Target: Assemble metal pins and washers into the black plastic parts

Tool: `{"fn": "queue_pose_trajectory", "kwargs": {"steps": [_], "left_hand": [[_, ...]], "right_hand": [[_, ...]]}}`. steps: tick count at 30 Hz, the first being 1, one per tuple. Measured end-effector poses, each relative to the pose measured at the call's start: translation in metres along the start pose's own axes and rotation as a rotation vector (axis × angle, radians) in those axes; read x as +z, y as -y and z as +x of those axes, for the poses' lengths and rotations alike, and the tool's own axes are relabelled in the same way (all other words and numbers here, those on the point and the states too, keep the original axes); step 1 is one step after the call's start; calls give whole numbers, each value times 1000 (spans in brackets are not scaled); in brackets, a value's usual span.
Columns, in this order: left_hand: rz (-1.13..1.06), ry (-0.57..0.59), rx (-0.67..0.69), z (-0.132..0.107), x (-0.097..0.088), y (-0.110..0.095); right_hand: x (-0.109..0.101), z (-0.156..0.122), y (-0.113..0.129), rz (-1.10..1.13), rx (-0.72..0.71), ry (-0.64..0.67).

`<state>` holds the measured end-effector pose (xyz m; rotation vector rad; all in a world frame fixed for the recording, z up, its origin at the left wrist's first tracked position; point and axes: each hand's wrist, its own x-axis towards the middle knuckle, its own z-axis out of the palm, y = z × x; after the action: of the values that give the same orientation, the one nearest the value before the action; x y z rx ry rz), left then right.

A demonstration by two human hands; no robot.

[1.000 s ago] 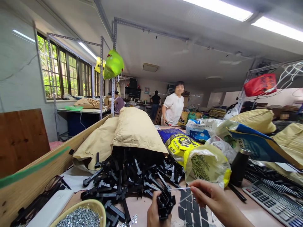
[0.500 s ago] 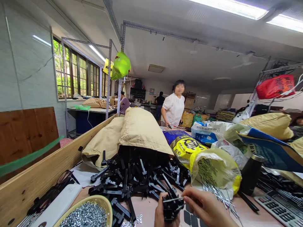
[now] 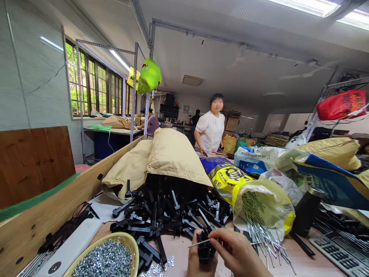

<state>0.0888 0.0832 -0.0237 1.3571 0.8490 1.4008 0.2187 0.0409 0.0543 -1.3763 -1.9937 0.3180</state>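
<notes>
At the bottom centre my left hand (image 3: 198, 265) grips a small black plastic part (image 3: 205, 249). My right hand (image 3: 235, 252) pinches a thin metal pin (image 3: 198, 243) that points left, level with the top of that part. Just behind lies a heap of long black plastic pieces (image 3: 170, 215) spilling from a tan paper sack (image 3: 173, 154). A yellow plastic bag (image 3: 263, 204) to the right spills several metal pins (image 3: 265, 240) onto the table.
A bowl of small metal nuts (image 3: 105, 259) sits at the lower left beside a wooden side board (image 3: 57, 207). A dark cup (image 3: 305, 211) and a calculator (image 3: 340, 254) stand at the right. Across the table a person in a white shirt (image 3: 211, 130) stands among bags.
The view has swung and dipped a little. My right hand has carried the pin leftward, over the black part in my left hand. The person in white has straightened up.
</notes>
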Motion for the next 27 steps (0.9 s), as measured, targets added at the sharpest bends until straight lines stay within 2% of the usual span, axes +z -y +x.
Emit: {"fn": "queue_pose_trajectory", "kwargs": {"steps": [3,8,15,19,21,27], "left_hand": [[46,-43,-11,0,-2,-6],[-51,-48,-37,-2,2,-17],[-148,-3,-74,-2,0,-10],[-104,43,-125,-6,-7,-24],[-95,62,-101,-8,-9,-30],[2,91,-36,-7,-9,-26]], "right_hand": [[-4,-1,-2,33,22,-37],[-5,0,2,59,23,-71],[3,4,7,2,-42,-78],[-8,3,17,77,28,-125],[-17,2,23,117,66,-128],[-31,-1,27,213,174,-190]]}}
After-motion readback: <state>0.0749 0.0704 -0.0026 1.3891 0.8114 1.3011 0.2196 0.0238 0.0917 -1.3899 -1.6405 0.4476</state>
